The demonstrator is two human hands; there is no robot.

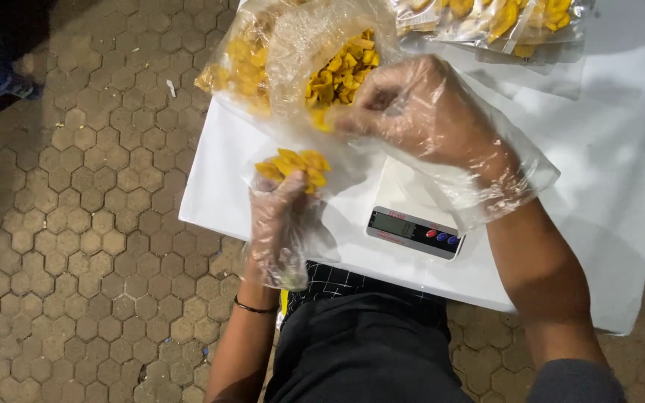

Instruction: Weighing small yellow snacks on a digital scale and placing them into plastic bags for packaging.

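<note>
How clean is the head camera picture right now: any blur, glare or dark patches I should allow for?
Head view: the right hand in its clear plastic glove is slightly motion-blurred; the white table is brightly lit and nearly washed out; the scale display is too small to make out; the paved floor darkens towards the top left corner; the yellow chips in the left hand look sharp.

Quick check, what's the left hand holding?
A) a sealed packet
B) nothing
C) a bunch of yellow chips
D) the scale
C: the gloved left hand is closed around a bunch of yellow chips, held beside the white scale, while the right hand is at the big open bag.
</note>
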